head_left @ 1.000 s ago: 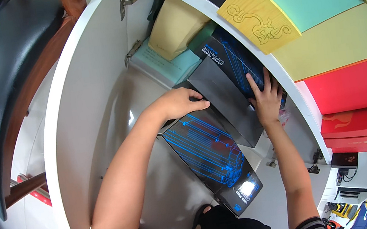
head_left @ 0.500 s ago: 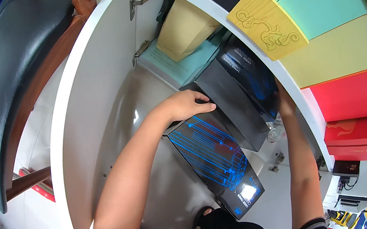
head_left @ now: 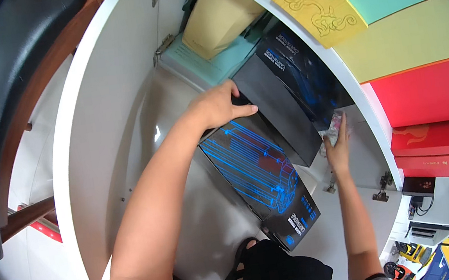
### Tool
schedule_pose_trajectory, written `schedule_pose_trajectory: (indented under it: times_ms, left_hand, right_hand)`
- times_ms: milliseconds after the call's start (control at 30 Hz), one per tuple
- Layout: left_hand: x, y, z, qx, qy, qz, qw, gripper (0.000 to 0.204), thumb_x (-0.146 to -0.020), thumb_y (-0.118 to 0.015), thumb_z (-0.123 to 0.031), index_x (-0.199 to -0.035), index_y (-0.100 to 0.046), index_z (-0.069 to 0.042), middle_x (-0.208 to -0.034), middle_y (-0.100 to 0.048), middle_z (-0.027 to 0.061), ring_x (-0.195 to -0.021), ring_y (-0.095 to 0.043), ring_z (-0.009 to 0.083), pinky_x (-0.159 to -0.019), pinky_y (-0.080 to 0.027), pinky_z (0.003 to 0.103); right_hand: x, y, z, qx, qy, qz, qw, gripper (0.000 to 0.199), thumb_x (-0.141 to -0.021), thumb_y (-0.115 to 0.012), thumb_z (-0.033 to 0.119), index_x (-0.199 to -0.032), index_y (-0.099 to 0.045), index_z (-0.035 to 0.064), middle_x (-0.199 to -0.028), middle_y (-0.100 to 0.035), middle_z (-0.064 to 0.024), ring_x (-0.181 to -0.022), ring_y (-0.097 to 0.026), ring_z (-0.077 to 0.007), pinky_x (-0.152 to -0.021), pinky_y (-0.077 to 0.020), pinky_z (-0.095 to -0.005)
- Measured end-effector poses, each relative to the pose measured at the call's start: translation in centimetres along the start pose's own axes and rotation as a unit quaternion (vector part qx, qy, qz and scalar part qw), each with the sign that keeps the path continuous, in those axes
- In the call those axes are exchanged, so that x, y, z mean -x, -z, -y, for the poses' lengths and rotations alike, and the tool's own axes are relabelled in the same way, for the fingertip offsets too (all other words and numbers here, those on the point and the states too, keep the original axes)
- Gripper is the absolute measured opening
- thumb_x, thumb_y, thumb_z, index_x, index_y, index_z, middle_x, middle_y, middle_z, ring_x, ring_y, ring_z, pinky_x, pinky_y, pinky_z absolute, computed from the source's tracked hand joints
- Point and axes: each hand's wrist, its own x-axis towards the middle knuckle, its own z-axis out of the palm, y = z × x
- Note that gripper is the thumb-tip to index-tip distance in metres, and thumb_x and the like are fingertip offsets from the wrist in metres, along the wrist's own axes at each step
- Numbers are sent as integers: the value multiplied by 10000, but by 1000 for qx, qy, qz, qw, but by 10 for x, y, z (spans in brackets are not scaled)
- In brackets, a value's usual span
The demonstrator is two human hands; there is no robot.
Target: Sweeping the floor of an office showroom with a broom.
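My left hand (head_left: 219, 105) is closed on the upper end of a black toner cartridge box (head_left: 263, 172) with blue line drawings. This box lies tilted in front of the open cabinet, and its lower end is near my knee. Beside it, a plain dark box (head_left: 282, 104) leans inside the cabinet, close to my left thumb. Behind that stands another black toner box (head_left: 303, 73). My right hand (head_left: 339, 150) reaches in at the right with fingers stretched and thumb apart, against a crumpled clear plastic bag (head_left: 329, 132). Whether it grips the bag is unclear.
The white cabinet door (head_left: 103, 122) stands open at left, beside a dark padded chair (head_left: 13, 83). Inside at the back sit a cream container (head_left: 219, 16) and a pale green box (head_left: 203, 66). Yellow, green and red boxes (head_left: 434, 92) line the top at right.
My right hand has come out from beside the rear toner box and down to the plastic bag. My left hand keeps its hold on the front box. The view has shifted slightly.
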Motion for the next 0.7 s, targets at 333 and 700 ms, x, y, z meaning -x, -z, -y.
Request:
schedule_pose_trajectory:
  times_ms: [333, 700]
  left_hand:
    - [-6, -11, 13, 132, -49, -8, 990, 1101, -596, -648, -566, -1282, -114, 110, -1331, -186, 268, -1242, -223, 327, -1009, -230, 356]
    - [8, 5, 21, 270, -27, -132, 953, 464, -699, -644, -451, -747, -470, -24, -613, -501, 54, -584, -525, 133, -533, -418, 264]
  right_hand:
    - [51, -45, 2, -634, -389, 267, 613, 735, -767, -470, 549, -1241, -298, 14, -1257, -347, -194, -1097, -421, -361, -883, -400, -422]
    - [106, 23, 23, -624, -295, 40, 723, 457, -824, -546, 251, -1158, -365, -4, -1155, -450, -128, -1028, -498, -272, -892, -416, -381]
